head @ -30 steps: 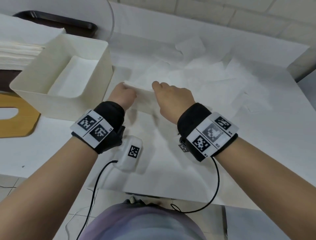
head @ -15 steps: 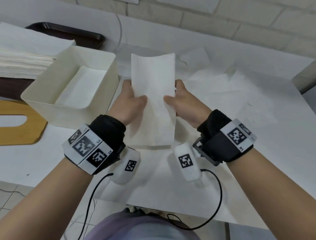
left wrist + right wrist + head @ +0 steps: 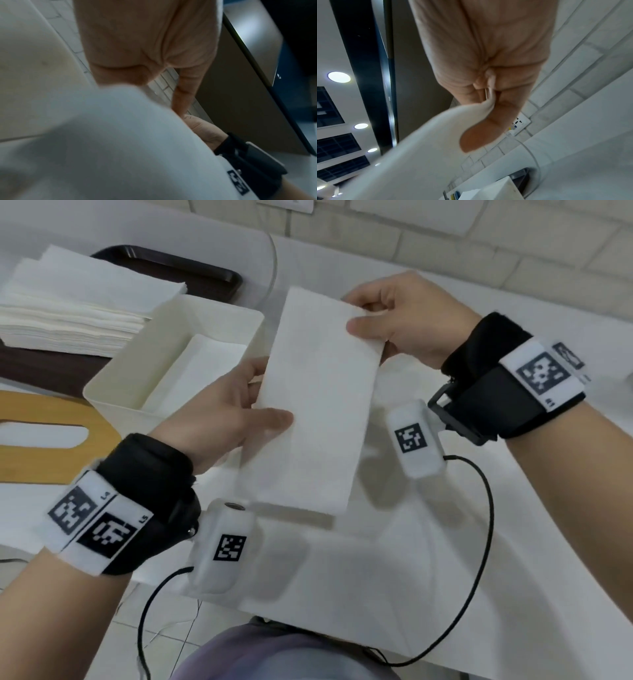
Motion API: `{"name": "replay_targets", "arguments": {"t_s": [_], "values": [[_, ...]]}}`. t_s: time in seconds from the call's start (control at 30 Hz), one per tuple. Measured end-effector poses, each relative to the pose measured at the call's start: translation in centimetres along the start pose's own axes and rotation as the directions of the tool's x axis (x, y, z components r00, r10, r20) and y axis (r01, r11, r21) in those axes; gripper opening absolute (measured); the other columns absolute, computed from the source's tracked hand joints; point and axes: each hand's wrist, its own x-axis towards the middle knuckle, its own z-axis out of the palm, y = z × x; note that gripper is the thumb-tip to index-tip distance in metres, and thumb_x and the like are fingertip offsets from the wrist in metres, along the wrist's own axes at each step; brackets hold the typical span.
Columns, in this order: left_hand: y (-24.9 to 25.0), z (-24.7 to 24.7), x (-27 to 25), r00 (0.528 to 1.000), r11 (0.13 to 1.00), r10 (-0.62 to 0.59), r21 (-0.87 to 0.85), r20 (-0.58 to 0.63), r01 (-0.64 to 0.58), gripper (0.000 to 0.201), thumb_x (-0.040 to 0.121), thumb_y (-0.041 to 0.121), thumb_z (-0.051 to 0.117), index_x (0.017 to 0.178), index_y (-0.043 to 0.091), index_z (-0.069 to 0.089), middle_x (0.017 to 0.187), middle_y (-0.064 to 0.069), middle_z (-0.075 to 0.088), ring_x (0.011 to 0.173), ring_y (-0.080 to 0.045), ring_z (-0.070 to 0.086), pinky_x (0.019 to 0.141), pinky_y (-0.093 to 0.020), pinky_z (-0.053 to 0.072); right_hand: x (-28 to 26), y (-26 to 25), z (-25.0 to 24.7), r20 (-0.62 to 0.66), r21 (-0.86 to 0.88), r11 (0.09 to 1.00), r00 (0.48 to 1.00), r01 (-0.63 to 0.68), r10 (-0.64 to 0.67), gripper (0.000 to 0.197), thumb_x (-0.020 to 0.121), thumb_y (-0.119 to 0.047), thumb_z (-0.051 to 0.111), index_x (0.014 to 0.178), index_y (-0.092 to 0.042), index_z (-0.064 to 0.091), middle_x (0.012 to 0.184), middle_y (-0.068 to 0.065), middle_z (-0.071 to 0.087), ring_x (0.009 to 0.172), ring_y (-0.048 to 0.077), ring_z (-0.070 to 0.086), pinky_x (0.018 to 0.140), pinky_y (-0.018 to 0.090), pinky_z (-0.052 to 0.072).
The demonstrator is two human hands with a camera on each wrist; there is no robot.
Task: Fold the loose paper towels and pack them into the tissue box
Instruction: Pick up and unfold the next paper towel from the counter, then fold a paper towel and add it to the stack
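Note:
A folded white paper towel hangs upright in the air above the table, a long narrow strip. My left hand pinches its left edge, thumb on the front face. At the top right corner my right hand pinches it between thumb and fingers; the right wrist view shows the towel caught under the thumb. In the left wrist view the towel fills the lower frame in front of my left hand. The open white tissue box stands left of the towel, with a folded towel lying inside.
A tall stack of white paper towels sits on a dark tray at the back left. A wooden box lid with an oval slot lies left of the box. The white table stretches right, and the brick wall stands behind.
The towel was lifted off the table and stood upright between both hands. My right hand has since climbed to its top right corner, and the strip now tilts slightly.

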Motion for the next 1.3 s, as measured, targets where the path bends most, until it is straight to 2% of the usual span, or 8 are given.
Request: {"name": "replay_targets", "arguments": {"t_s": [0.13,0.23,0.33,0.47,0.67,0.9,1.07,1.3], "values": [[0.8,-2.0,-1.6,0.999,0.999,0.022,0.034,0.028,-0.023,0.100,0.054,0.008,0.076,0.132,0.045,0.026,0.096,0.004,0.073,0.085,-0.013,0.070,0.070,-0.022,0.056,3.3,-1.3,0.5,-0.192,-0.112,0.978,0.962,0.174,-0.193,0.030,0.089,0.000,0.047,0.113,-0.018,0.055,0.093,-0.006,0.046,0.074,0.006,0.056,0.058,0.017,0.052],[2.2,-4.2,-1.9,0.976,0.989,0.145,0.050,-0.163,-0.139,0.062,0.072,-0.003,0.066,0.110,0.041,0.044,0.073,0.012,0.068,0.059,-0.002,0.062,0.054,-0.014,0.052,5.9,-2.6,1.6,-0.232,-0.290,0.907,0.897,0.306,-0.377,0.027,0.087,-0.002,0.042,0.100,-0.021,0.055,0.093,-0.016,0.050,0.089,-0.002,0.050,0.077,0.009,0.042],[3.1,-6.7,-1.9,0.920,0.952,0.219,0.276,-0.325,-0.129,0.033,0.084,0.001,0.061,0.083,0.034,0.065,0.074,0.018,0.068,0.063,-0.001,0.061,0.056,-0.014,0.053,8.7,-3.7,3.0,-0.231,-0.418,0.866,0.890,0.274,-0.393,0.030,0.092,-0.006,0.036,0.104,-0.014,0.062,0.093,-0.013,0.055,0.066,-0.014,0.047,0.063,0.000,0.033],[2.8,-8.5,-1.1,0.869,0.830,0.223,0.554,-0.442,0.069,0.027,0.083,0.010,0.062,0.084,0.037,0.066,0.086,0.015,0.066,0.060,0.003,0.061,0.069,-0.015,0.049,11.6,-4.3,5.2,-0.122,-0.614,0.760,0.925,0.215,-0.361,0.036,0.092,-0.007,0.043,0.125,-0.020,0.049,0.126,0.001,0.052,0.096,0.014,0.055,0.071,0.022,0.041],[1.3,-9.5,0.6,0.880,0.470,0.007,0.778,-0.476,0.417,0.032,0.083,0.007,0.062,0.111,0.022,0.063,0.093,0.002,0.047,0.086,-0.015,0.042,0.069,-0.024,0.034,14.6,-3.1,9.4,0.153,-0.775,0.590,0.973,0.228,-0.174,0.044,0.089,0.002,0.047,0.131,-0.010,0.046,0.140,0.009,0.037,0.128,0.024,0.038,0.095,0.020,0.029],[1.0,-9.9,2.4,0.862,0.281,-0.210,0.816,-0.462,0.506,0.031,0.081,0.011,0.069,0.111,0.015,0.065,0.097,-0.001,0.052,0.089,-0.020,0.047,0.076,-0.028,0.037,16.1,-1.7,11.9,0.296,-0.854,0.474,0.949,0.214,0.105,0.050,0.090,0.004,0.042,0.135,-0.018,0.047,0.144,0.011,0.038,0.126,0.028,0.043,0.099,0.029,0.037],[1.0,-9.4,3.1,0.858,0.112,-0.290,0.876,-0.423,0.470,0.032,0.083,0.011,0.062,0.114,0.006,0.064,0.111,-0.012,0.061,0.101,-0.030,0.056,0.081,-0.032,0.043,16.5,-1.9,13.5,0.370,-0.915,0.265,0.893,0.303,0.255,0.043,0.088,-0.002,0.046,0.131,0.001,0.049,0.134,0.022,0.049,0.120,0.036,0.050,0.097,0.038,0.043],[1.4,-8.1,3.2,0.911,0.006,-0.226,0.934,-0.346,0.356,0.033,0.087,0.031,0.059,0.120,0.027,0.059,0.117,-0.001,0.047,0.120,-0.023,0.036,0.097,-0.034,0.036,17.2,-1.6,14.9,0.386,-0.914,0.194,0.909,0.355,0.154,0.048,0.074,-0.042,0.066,0.114,-0.017,0.059,0.133,0.007,0.041,0.121,0.035,0.038,0.098,0.047,0.038]]}}
